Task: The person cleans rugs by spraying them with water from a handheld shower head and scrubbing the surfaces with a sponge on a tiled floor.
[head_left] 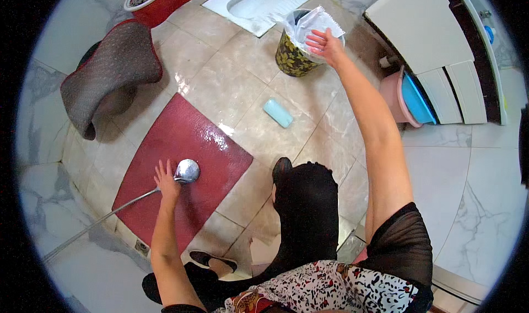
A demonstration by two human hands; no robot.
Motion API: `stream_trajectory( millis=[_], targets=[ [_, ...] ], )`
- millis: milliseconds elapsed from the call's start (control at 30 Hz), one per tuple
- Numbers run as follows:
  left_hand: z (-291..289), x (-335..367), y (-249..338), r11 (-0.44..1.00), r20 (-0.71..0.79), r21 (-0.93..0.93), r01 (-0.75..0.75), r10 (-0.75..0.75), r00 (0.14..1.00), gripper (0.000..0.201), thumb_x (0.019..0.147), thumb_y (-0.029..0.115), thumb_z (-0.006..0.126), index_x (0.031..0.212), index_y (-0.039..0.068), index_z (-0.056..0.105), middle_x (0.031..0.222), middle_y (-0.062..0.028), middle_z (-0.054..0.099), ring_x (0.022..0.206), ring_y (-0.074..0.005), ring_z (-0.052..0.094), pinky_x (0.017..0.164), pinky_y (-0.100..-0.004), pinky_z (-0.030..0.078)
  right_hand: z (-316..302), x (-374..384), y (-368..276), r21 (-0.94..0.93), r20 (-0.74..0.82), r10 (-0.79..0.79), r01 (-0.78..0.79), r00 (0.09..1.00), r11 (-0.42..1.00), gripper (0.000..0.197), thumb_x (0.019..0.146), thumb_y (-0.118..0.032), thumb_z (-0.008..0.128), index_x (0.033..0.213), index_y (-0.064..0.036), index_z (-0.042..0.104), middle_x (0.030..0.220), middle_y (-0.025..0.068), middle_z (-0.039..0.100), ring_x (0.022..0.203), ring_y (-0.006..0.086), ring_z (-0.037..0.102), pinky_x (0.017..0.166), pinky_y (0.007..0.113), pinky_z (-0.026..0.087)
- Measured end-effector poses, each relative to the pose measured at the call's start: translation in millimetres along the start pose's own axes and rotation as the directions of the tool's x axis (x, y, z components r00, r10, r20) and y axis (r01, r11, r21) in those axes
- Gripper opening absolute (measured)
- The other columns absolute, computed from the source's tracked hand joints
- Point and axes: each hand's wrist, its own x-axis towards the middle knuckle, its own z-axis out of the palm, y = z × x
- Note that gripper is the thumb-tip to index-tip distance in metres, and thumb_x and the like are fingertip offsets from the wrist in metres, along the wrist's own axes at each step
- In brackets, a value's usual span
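A chrome shower head (188,171) is at my left hand (167,183), its handle crossing under the palm. The fingers point away from me and are partly spread, so the grip looks loose. From the handle a metal hose (99,222) runs straight toward the lower left. Below lies a wet dark red mat (160,147) on the tiles. My right hand (327,46) reaches far forward over the near rim of a bin (295,59) with a black and yellow leaf pattern. Its fingers are spread, holding nothing. Clear plastic lining and a white wrapper (324,22) show in the bin.
A pale teal oblong object (278,112) lies on the floor. A squat toilet (262,4) is at the back. Left stand a red tub (165,7) and a draped grey mat (113,65). Right are a white cabinet (424,26) and pink and blue basins (416,101).
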Motion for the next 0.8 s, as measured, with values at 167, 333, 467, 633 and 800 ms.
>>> stream_trajectory(
  millis=[167, 333, 467, 633, 800],
  targets=[
    [-30.5, -10.8, 7.0, 0.969, -0.335, -0.104, -0.223, 0.177, 0.926, 0.069, 0.077, 0.008, 0.060, 0.138, 0.011, 0.027, 0.145, -0.0117, 0.023, 0.133, -0.0305, 0.023, 0.104, -0.0582, 0.017, 54.3, -75.9, -9.3, 0.590, 0.256, -0.179, -0.007, 0.950, 0.807, 0.084, 0.087, -0.061, 0.005, 0.130, 0.0040, 0.037, 0.135, 0.0191, 0.039, 0.126, 0.0366, 0.035, 0.103, 0.049, 0.028],
    [-68.8, -48.9, 11.8, 0.948, -0.448, -0.091, -0.304, 0.234, 0.863, 0.061, 0.081, 0.017, 0.061, 0.134, 0.007, 0.034, 0.134, -0.0122, 0.041, 0.125, -0.0258, 0.038, 0.105, -0.0528, 0.018, 104.8, -150.9, -37.4, 0.642, 0.415, -0.263, -0.076, 0.871, 0.763, 0.083, 0.088, -0.060, 0.007, 0.133, 0.0052, 0.031, 0.140, 0.0193, 0.031, 0.130, 0.0384, 0.027, 0.107, 0.051, 0.022],
    [-96.9, -78.5, 24.7, 0.874, -0.536, -0.194, -0.446, 0.287, 0.794, 0.039, 0.081, 0.018, 0.061, 0.116, 0.003, 0.053, 0.117, -0.0135, 0.056, 0.115, -0.0289, 0.048, 0.104, -0.0502, 0.023, 139.0, -181.5, -48.0, 0.596, 0.504, -0.247, -0.127, 0.827, 0.793, 0.087, 0.086, -0.063, 0.004, 0.130, 0.0053, 0.036, 0.137, 0.0210, 0.035, 0.128, 0.0377, 0.031, 0.106, 0.049, 0.023],
    [-143.4, -106.8, 35.6, 0.313, -0.583, -0.748, -0.585, 0.111, 0.805, 0.033, 0.089, 0.027, 0.053, 0.068, 0.002, 0.059, 0.062, -0.0050, 0.056, 0.058, -0.0101, 0.050, 0.052, -0.0274, 0.039, 182.4, -181.8, -47.3, 0.465, 0.771, -0.246, -0.255, 0.587, 0.848, 0.063, 0.092, -0.052, 0.031, 0.113, 0.0034, 0.054, 0.116, 0.0204, 0.055, 0.113, 0.0310, 0.050, 0.102, 0.045, 0.032],
    [-162.1, -133.0, -12.9, 0.172, -0.335, -0.938, -0.300, -0.230, 0.914, 0.047, 0.089, 0.040, 0.048, 0.062, 0.004, 0.058, 0.056, -0.0034, 0.052, 0.055, -0.0126, 0.045, 0.055, -0.0289, 0.034, 271.8, -216.2, -49.7, 0.100, 0.607, 0.002, -0.078, 0.795, 0.992, 0.027, 0.091, -0.020, 0.048, 0.067, -0.0102, 0.041, 0.063, -0.0021, 0.038, 0.062, 0.0121, 0.040, 0.070, 0.029, 0.043]
  ],
)
